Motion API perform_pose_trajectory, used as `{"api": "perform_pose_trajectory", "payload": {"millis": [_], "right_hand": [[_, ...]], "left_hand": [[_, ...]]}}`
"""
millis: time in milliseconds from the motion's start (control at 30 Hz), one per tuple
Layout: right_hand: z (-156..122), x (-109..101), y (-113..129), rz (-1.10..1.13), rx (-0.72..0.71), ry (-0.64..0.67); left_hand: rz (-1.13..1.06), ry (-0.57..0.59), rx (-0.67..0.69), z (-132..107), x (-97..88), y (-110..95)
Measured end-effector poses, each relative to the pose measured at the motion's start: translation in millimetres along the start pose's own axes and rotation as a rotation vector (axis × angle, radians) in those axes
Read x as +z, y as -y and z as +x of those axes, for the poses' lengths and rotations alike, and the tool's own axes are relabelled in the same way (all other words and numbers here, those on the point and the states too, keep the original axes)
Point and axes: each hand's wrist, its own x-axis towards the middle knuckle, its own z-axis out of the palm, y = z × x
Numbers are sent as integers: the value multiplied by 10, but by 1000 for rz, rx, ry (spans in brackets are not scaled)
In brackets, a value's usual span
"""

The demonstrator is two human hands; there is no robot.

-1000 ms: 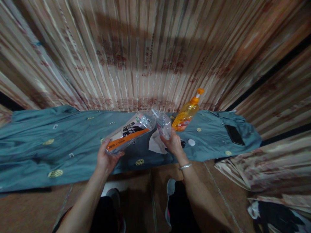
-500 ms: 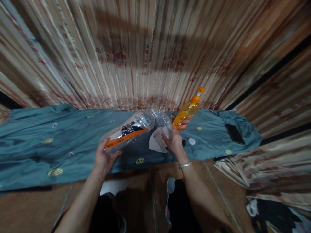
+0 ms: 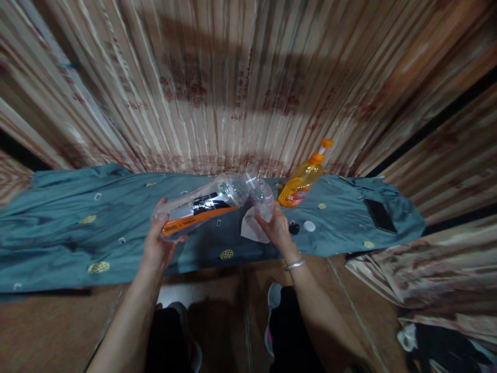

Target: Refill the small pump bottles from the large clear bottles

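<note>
Over the teal counter cloth [image 3: 77, 243], the left hand [image 3: 157, 246] has its grip clamped on the base end of a large clear bottle [image 3: 202, 207] with an orange label, tilted nearly flat. An orange pump bottle [image 3: 303, 178] stands near the cloth's back edge. The right hand [image 3: 276, 230] has its grip closed round a small clear bottle [image 3: 263, 198], its mouth at the large bottle's neck. A black phone [image 3: 380, 216] lies far right. White paper [image 3: 250, 232] lies under the right hand, with a white cap [image 3: 309, 226] and a black cap [image 3: 294, 228] beside it.

A large clear bottle [image 3: 202, 207] with an orange-and-black label tilts neck-up above a blue cloth [image 3: 77, 243], its mouth meeting a small clear bottle [image 3: 263, 199].
</note>
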Motion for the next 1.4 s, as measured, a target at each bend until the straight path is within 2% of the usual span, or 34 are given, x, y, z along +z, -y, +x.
{"api": "perform_pose_trajectory", "payload": {"millis": [233, 467, 767, 1100, 1400], "right_hand": [[2, 59, 12, 30, 50, 50], [-7, 98, -11, 57, 36, 90], [14, 43, 12, 115, 8, 65], [46, 143, -100, 132, -29, 24], [28, 147, -105, 56, -3, 16]], "left_hand": [[35, -1, 59, -88, 16, -46], [71, 9, 7, -195, 27, -75], [126, 57, -12, -276, -35, -94], [195, 90, 114, -298, 104, -114], [224, 47, 263, -290, 95, -119]]}}
